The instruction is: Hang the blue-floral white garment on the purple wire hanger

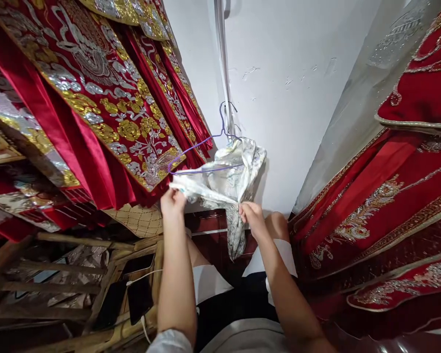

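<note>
A pale silver-white embroidered garment (pixel 226 179) hangs on a thin purple wire hanger (pixel 206 147), which is hooked near a white pipe on the wall. My left hand (pixel 172 202) is closed on the garment's left edge, just under the hanger's lower wire. Fingers of my right hand (pixel 253 215) pinch the bunched fabric at its middle, where a strip of cloth trails down. Both forearms reach up from the bottom of the view.
Red satin garments (pixel 106 98) with gold and silver embroidery hang at the left, and more red embroidered cloth (pixel 382 206) fills the right. A bamboo chair (pixel 95 279) stands lower left. A white wall (pixel 290 88) is behind. My knees show below.
</note>
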`<state>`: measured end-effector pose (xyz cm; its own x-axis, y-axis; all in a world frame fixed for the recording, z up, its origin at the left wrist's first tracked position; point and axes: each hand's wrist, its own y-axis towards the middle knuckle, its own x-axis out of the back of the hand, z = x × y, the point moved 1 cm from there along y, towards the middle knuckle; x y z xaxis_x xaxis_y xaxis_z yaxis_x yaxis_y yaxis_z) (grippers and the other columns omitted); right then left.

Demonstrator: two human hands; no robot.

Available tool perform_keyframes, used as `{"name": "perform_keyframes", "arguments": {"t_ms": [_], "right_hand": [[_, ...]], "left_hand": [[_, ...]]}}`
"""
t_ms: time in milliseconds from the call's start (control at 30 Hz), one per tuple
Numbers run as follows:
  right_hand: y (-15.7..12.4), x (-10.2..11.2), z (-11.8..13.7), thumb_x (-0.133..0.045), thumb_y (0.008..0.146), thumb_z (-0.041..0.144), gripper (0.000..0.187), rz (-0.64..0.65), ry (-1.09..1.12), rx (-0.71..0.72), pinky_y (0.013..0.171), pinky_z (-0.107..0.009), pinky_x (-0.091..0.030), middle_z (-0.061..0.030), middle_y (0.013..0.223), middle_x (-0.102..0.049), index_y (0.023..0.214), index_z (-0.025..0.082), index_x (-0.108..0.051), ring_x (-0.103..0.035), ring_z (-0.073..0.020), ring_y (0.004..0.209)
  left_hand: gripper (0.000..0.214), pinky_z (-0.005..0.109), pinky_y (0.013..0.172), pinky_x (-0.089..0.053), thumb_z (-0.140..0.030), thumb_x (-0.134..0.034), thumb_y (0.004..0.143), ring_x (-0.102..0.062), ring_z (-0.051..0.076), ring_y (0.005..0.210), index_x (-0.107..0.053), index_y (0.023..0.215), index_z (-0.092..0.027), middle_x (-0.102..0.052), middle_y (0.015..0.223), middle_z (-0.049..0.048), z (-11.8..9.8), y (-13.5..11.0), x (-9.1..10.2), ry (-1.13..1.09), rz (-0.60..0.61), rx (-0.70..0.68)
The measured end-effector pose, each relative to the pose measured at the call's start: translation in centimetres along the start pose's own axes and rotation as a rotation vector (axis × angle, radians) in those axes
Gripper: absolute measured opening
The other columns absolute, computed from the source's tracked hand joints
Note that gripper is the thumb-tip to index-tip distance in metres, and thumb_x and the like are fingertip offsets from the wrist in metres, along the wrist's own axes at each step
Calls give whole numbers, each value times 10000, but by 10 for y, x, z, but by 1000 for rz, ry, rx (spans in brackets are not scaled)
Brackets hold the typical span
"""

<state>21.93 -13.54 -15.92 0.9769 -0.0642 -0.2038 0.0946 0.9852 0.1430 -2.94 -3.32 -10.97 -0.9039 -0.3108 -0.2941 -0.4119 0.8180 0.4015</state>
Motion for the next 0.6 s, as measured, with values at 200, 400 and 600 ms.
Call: {"name": "perform_keyframes", "arguments": {"t_ms": [200, 400, 600], "right_hand": [[-26, 7, -25, -526, 744, 351, 269, 71, -58, -127, 469, -233, -270, 60, 380, -397, 515, 210, -530, -334, -88, 400], [-20, 26, -23, -637, 819, 564, 398, 34, -188, -99, 585, -267, -427, -2, 592, -584, 639, 208, -643, -523, -150, 589], [-26, 8, -7, -561, 823, 776, 584, 211, 254, -105, 748, -365, -543, -83, 810, -705, 970, 231, -714, -674, -270, 920]], "left_hand": [[114, 402, 998, -491, -268, -606, 848, -674, 220, 1016, -616, 780, -177, -715, 910, 103, 53, -109, 0, -516, -151, 517], [154, 296, 959, -489, -339, -715, 823, -651, 185, 985, -705, 872, -194, -696, 1036, 65, 7, -142, -42, -484, 244, 319], [179, 420, 1146, -367, -376, -668, 907, -560, 291, 1274, -724, 877, -208, -666, 1180, 115, -34, -168, -76, 66, 583, 25]]}}
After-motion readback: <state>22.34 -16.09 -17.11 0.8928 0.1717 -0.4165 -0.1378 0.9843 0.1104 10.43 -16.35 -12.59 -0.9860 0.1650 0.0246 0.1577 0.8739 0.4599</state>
